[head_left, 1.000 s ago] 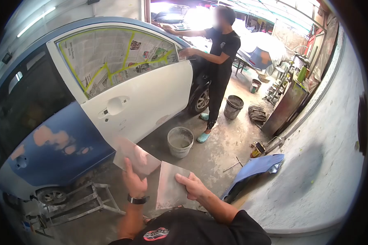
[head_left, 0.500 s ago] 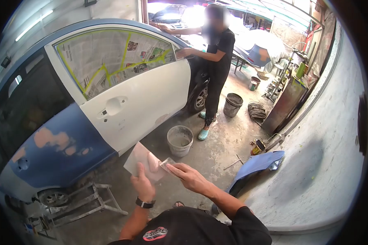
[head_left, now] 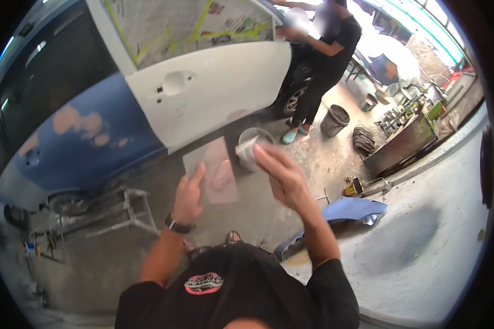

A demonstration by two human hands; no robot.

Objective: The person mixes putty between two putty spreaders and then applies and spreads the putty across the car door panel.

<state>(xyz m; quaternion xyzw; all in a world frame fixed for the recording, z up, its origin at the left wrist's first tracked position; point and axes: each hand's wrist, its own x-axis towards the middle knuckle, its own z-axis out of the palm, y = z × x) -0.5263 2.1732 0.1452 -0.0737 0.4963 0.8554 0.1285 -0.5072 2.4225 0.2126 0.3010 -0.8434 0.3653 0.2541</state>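
Note:
My left hand (head_left: 188,198), with a watch on its wrist, is closed on the edge of a flat, pale mixing board (head_left: 200,160). A smear of pink putty (head_left: 220,174) lies on the board. To the right, my right hand (head_left: 284,178) grips a small pale putty spreader (head_left: 246,148), blurred by motion. The spreader is apart from the board, in front of a bucket. Beyond both hands stands a car with a white door (head_left: 219,82) and a blue rear panel (head_left: 107,151) bearing pinkish patches.
Behind my right hand is a grey bucket (head_left: 256,133); a darker bucket (head_left: 335,120) stands farther off. A co-worker (head_left: 318,71) is at the car's front. A metal stand (head_left: 129,211) sits lower left, and a blue panel (head_left: 351,209) leans at the right wall.
My hands have moved apart; the spreader has left the board, rising to the right. The board has tilted more upright. The view has shifted, and the co-worker now leans toward the car.

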